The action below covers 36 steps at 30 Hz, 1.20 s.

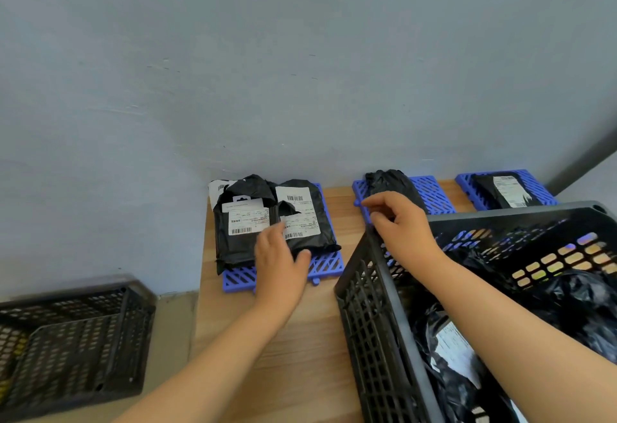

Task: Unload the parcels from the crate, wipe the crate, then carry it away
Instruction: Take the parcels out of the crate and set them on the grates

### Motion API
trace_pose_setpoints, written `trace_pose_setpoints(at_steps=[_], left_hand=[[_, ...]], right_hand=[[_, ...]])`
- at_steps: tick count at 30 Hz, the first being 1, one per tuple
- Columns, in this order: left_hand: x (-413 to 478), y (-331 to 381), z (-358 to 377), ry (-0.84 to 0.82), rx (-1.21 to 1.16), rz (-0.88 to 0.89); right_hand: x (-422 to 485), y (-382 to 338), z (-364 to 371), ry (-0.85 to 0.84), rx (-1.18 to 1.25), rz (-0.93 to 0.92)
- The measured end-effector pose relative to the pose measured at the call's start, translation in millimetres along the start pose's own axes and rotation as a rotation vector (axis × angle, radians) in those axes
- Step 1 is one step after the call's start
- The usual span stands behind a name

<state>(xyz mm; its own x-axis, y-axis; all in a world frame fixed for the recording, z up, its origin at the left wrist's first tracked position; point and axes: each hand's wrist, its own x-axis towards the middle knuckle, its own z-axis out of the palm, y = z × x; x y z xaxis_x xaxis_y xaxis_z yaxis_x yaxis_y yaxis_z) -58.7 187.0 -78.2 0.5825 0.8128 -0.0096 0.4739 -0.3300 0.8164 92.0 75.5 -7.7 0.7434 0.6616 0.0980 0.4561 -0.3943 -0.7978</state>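
Unloading underway: left hand [280, 264], fingers straight, presses stacked parcels [267, 219] at 11 o'clock; right hand [402, 227], loosely curled, empty, over crate [367, 322] rim; next probably needs a reach into it at 4 o'clock.

A: What kind of site is this?
B: Parcel sorting room, courier-depot type. Black poly-bag parcels [240, 249] with printed shipping labels [248, 220] and barcodes.
A: Anything besides the mailers?
B: Blue plastic grid pallets [434, 192] sit in a row along a wooden bench [300, 339], each one carrying parcels. A black vented crate [367, 322] is on the bench with more bags inside. A second crate [73, 339] sits lower down at the left. Behind it all is a bare grey wall [300, 55]. Plain storage look.
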Motion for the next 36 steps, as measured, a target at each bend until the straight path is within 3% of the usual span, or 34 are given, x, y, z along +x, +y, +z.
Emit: trace_pose_setpoints(at_steps=[5, 10, 15, 21, 28, 36], left_hand=[[-43.9, 44.8, 17.4, -0.184, -0.069, 0.158], [-67.7, 94.4, 39.9, -0.143, -0.073, 0.301], [-78.4, 107.8, 63.4, -0.051, 0.019, 0.246], [-88.2, 110.8, 83.7, -0.051, 0.179, 0.190], [-86.4, 107.5, 84.7, 0.005, 0.218, 0.203], [-88.3, 108.8, 84.4, 0.020, 0.237, 0.207]], right_hand=[[-31.3, 12.6, -30.7, 0.029, 0.111, -0.018], [-56.0, 57.1, -70.7, 0.013, 0.074, 0.037], [-79.4, 117.2, -109.7, -0.025, -0.063, 0.153], [-85.9, 166.0, -123.5, -0.395, -0.467, 0.159], [-69.4, 187.1, -80.2, -0.865, -0.882, -0.158], [-63.4, 200.2, -71.3, -1.034, -1.031, -0.164]])
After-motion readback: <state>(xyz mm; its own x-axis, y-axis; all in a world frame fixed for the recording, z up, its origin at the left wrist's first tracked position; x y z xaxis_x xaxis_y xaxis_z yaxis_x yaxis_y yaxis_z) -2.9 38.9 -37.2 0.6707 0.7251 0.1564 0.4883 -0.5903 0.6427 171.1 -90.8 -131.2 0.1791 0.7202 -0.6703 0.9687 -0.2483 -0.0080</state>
